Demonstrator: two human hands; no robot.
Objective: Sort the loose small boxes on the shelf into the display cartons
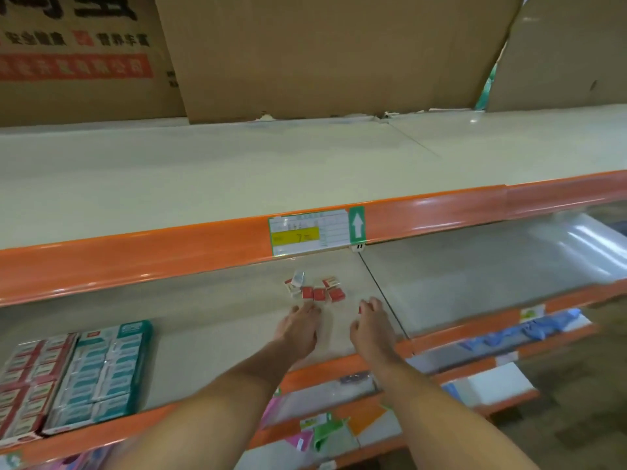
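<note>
a long cream shelf (210, 320) with an orange front lip runs across the view, and a second cream shelf above it (169, 184) overhangs the back, its orange edge carrying a price tag (310, 234) with a yellow band and a green arrow. big brown cardboard cartons (322, 56) stand on that upper shelf against the back. a seam in the lower shelf runs from under the tag down toward the front lip, just right of the right hand; right of the seam the surface lies bare and glossy.

at the left end of the lower shelf sit two display cartons side by side, touching: a teal display carton (101, 371) packed with rows of small boxes, and a red display carton (25, 385) at the frame's edge, both reaching close to the front lip. open shelf lies between them and the hands.

the loose small boxes (317, 290), red and white with one pale one, lie in a tight cluster near the back, below the price tag, left of the seam.

the left hand (300, 325) reaches palm down, fingers fairly straight, tips right at the nearest red box; whether it has hold of one i cannot tell. the right hand (371, 322) hovers just right of the cluster, fingers loosely curled; a spot of red shows by its fingertips, but whether it holds anything is unclear.
</note>
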